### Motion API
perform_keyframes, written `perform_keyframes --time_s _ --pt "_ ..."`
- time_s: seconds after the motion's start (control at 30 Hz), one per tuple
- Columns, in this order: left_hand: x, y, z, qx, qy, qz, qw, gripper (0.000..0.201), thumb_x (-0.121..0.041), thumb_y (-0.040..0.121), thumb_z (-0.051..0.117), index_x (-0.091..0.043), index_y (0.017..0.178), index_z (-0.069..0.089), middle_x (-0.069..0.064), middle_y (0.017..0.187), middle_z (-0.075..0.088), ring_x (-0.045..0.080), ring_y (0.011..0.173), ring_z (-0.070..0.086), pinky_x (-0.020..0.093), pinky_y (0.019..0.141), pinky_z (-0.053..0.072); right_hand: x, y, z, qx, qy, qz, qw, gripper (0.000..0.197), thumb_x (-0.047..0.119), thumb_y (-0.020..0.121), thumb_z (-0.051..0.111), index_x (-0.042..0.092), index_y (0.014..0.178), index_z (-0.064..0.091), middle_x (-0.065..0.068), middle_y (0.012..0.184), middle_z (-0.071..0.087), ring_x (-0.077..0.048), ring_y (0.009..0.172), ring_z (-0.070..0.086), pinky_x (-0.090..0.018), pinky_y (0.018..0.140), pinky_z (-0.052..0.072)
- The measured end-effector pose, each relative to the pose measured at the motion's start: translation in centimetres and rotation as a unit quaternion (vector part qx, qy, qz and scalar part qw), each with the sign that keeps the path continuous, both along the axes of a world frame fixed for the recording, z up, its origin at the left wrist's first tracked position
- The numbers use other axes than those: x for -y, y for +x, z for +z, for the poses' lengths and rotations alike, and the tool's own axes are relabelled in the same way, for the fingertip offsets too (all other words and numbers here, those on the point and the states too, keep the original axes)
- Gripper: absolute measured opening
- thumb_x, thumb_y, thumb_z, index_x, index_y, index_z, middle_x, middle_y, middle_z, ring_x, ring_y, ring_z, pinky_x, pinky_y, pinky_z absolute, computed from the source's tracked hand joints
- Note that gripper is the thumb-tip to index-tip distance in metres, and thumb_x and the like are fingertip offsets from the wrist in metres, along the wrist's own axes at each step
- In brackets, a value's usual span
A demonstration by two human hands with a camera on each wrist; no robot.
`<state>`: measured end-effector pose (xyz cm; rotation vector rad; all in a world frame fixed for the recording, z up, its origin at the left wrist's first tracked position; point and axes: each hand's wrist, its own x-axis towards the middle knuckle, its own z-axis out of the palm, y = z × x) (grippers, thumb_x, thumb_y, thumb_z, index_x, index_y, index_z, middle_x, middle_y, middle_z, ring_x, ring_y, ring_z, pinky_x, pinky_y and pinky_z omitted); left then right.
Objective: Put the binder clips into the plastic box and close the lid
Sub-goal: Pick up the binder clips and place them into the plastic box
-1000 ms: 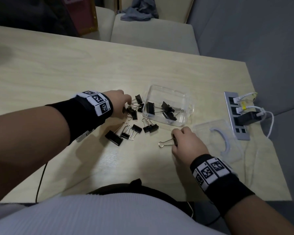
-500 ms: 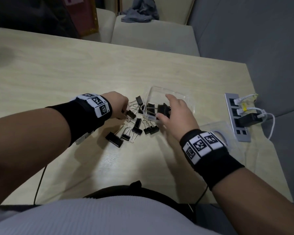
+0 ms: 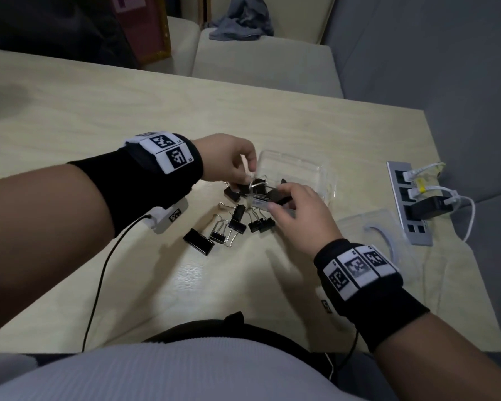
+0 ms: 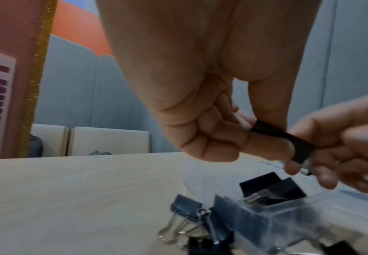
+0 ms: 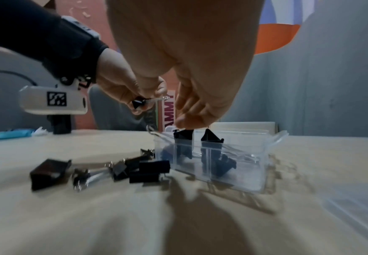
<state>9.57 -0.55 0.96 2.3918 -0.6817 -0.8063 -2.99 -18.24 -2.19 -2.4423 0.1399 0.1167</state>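
The clear plastic box [image 3: 315,172] stands open on the table, with several black binder clips inside [image 5: 209,138]. My left hand [image 3: 243,180] hovers at the box's left end and pinches a black binder clip [image 4: 281,139] between thumb and forefinger, its wire handle sticking out. My right hand [image 3: 281,198] is over the box's near-left corner, its bunched fingertips [image 5: 185,124] on another black clip [image 5: 183,136] at the rim. Several loose clips [image 3: 232,224] lie on the table in front of the box. The clear lid [image 3: 368,230] lies flat to the box's right.
A grey power strip [image 3: 411,204] with white cables and a black plug lies at the table's right edge, beyond the lid. A black cable [image 3: 99,285] trails from my left wrist toward the near edge. Pale chairs stand behind the table.
My left hand has lifted a clip from the pile and brought it to the box's left end. My right hand carried its clip from the table to the box's near corner.
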Motion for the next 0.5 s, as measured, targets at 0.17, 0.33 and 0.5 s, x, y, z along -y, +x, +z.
perform_keyframes --time_s 0.17,0.33,0.5 --pt "2.6 -1.4 -0.4 -0.052 -0.057 -0.031 0.996 0.027 -0.020 0.082 0.075 -0.023 0.096 0.052 -0.009 0.068 0.072 0.010 0.064 0.064 0.033 0.067 0.055 -0.2 0.0 0.6 -0.051 0.224 -0.075 0.970 0.023 0.018 0.093 0.061 0.013 0.116 0.058 0.006 0.081 0.067 0.008 0.060 0.063 -0.014 0.056 0.050" --pt "4.3 -1.7 -1.0 -0.044 -0.082 -0.018 0.995 0.032 -0.020 0.081 0.076 -0.023 0.097 0.048 -0.010 0.070 0.070 -0.010 0.046 0.053 0.020 0.060 0.044 1.6 -0.2 0.4 -0.056 0.307 -0.141 0.939 0.019 0.013 0.099 0.050 0.001 0.098 0.065 0.000 0.073 0.066 -0.006 0.056 0.058 -0.025 0.056 0.048" --pt "4.6 -1.7 -0.9 -0.056 -0.078 -0.015 0.995 0.033 -0.020 0.081 0.076 -0.025 0.098 0.047 -0.009 0.073 0.073 -0.001 0.056 0.058 0.020 0.059 0.045 2.5 0.1 0.6 -0.026 0.292 -0.156 0.943 0.010 0.014 0.097 0.053 0.010 0.098 0.063 0.001 0.079 0.067 -0.005 0.058 0.058 -0.015 0.051 0.046"
